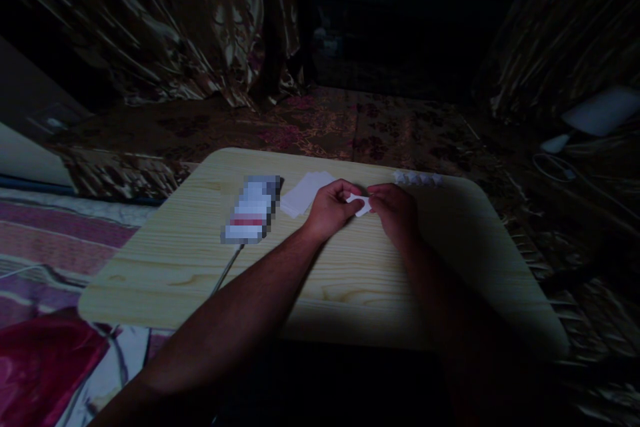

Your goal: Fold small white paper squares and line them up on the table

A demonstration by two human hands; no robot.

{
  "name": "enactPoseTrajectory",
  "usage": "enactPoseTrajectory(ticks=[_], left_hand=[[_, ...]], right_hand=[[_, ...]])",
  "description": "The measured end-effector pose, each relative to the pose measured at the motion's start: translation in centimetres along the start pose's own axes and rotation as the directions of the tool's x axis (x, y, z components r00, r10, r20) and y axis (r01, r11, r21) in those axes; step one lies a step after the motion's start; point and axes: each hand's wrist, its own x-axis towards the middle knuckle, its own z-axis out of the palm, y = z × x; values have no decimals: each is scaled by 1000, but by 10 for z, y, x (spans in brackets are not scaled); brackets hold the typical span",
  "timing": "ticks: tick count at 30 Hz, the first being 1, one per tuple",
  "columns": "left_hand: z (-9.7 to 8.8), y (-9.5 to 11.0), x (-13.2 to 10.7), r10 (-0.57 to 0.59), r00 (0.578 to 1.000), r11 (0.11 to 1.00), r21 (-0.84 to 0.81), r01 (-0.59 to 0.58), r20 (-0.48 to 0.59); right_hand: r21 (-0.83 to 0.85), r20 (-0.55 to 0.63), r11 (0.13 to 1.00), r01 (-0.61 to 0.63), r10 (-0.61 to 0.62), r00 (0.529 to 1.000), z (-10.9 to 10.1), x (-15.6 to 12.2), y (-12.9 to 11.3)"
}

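Between my two hands is a small piece of white paper (363, 207), which looks folded; its exact shape is too small to tell. My left hand (333, 209) pinches its left side with thumb and fingers. From the other side my right hand (399, 211) grips its right edge, fingers closed. Both hands are just above the middle of the wooden table. Beside my left hand, white paper sheets (306, 195) lie in a fanned, overlapping stack. Past my right hand, several small folded white paper pieces (418, 178) sit in a row near the far edge.
A phone (251, 209), its screen blurred out, lies left on the light wooden table (170, 260) with a cable (227, 270) running from it. Patterned curtains (225, 20) hang behind. A white lamp (603, 110) stands at the right, and striped bedding (45, 240) is at the left.
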Motion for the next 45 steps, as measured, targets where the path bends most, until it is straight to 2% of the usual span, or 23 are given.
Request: enactPoseTrajectory(ticks=[7,20,29,36,45], left_hand=[[-2,-1,1,-39,999,999,-31,38,-30],[-1,0,0,-26,999,999,-33,25,-20],[-1,-1,1,-43,999,998,-37,42,-23],[-2,-3,2,-48,998,998,-37,46,-48],[-1,0,1,-36,999,998,-58,37,17]], right_hand=[[-41,11,999,5,-4,1000,2,-2,-2],[-56,-3,998,0,0,1000,1,0,4],[-95,10,995,27,-27,1000,0,-1,0],[-208,48,976,70,-61,997,-1,-3,-8],[-59,7,998,1,0,1000,0,1,5]])
